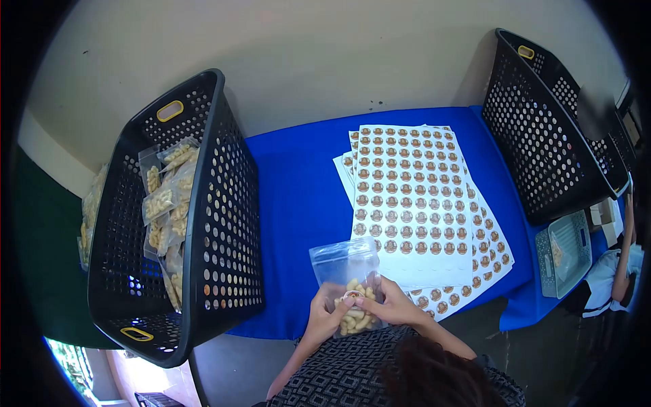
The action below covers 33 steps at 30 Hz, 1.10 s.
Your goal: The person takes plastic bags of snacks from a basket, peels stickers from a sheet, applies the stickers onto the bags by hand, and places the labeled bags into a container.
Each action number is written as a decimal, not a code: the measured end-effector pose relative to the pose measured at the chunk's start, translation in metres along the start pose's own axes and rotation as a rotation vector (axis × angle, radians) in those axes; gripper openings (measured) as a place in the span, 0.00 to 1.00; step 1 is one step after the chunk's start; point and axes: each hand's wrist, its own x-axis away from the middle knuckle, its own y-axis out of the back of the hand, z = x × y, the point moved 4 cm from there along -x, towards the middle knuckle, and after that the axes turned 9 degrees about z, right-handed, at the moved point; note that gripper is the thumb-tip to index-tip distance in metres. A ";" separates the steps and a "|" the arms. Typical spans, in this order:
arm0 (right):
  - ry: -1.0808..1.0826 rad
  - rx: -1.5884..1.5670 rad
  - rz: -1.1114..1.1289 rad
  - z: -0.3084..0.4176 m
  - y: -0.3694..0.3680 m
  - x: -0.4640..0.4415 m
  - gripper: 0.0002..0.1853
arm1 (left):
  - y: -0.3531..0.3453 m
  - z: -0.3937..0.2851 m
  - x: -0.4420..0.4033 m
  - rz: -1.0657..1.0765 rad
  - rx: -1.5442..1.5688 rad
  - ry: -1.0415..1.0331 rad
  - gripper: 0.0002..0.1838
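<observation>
A clear zip pouch [342,256] of pale, curved snack pieces is held close to my body at the table's front edge. My left hand [324,313] grips the pouch's left side, its thumb on the front. From the other side, my right hand [393,304] holds the pouch, its thumb also resting on the front. Between the two thumbs a small round sticker [352,296] lies on the pouch face, partly covered by them. Just beyond the pouch are stacked white sheets of round brown stickers [407,190]; the top sheet's lowest rows are bare.
On the left stands a tall black perforated basket [227,224] with several filled pouches [166,203] inside. Another black basket [542,136] is at the back right, beside a small grey-green basket [546,264]. A blue cloth [291,183] covers the table. Another person's arm [622,264] shows far right.
</observation>
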 end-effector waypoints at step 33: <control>0.051 0.300 0.118 0.015 -0.003 -0.005 0.19 | 0.030 0.006 -0.012 0.012 0.217 -0.210 0.13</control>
